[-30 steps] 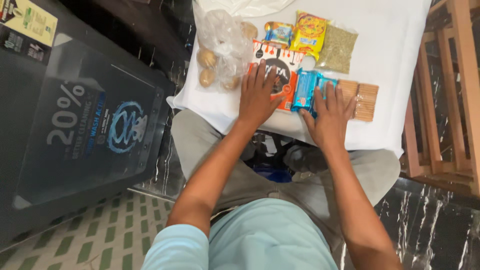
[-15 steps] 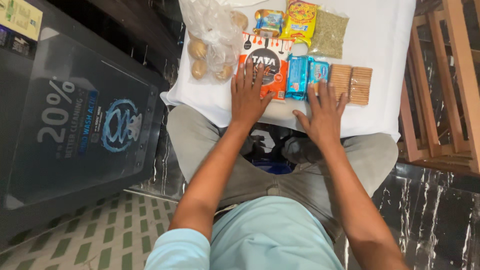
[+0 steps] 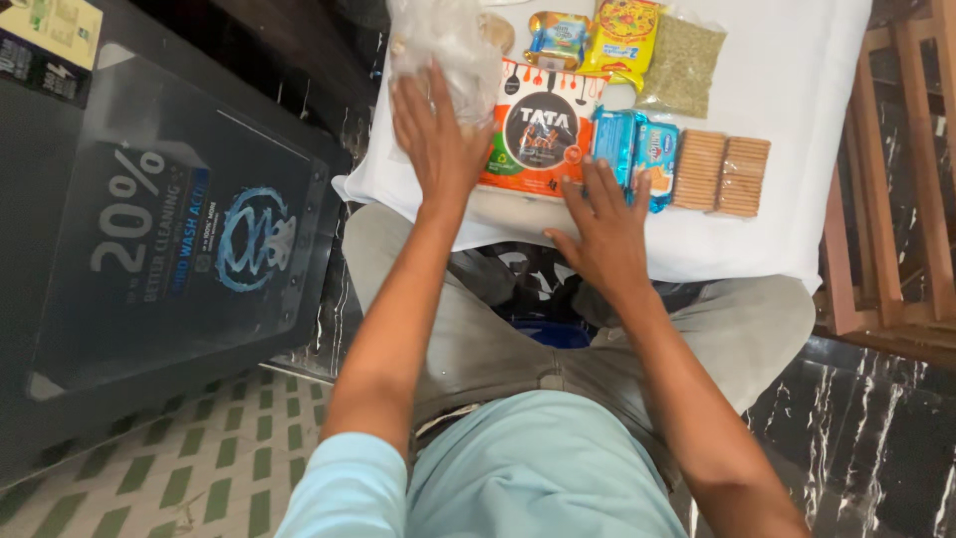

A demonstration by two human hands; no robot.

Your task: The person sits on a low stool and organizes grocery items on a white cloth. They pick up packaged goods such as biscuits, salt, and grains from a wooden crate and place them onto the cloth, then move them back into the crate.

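Here, the left hand [image 3: 435, 134] lies flat and open — fingers spread — on the clear plastic bag of round potatoes [image 3: 446, 45] at the white cloth's [image 3: 797, 120] left edge. The right hand [image 3: 600, 221], also open and holding nothing, rests its fingertips on the orange-and-black printed carton's [image 3: 540, 125] lower right corner — beside the blue biscuit packet [image 3: 615, 144].

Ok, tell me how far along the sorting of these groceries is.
Looks done: the orange box, blue packets and biscuit stacks lie side by side on the white cloth. In hand: the left hand lies flat on the clear plastic bag; the right hand rests open below the box. Left: apparently only that bag.
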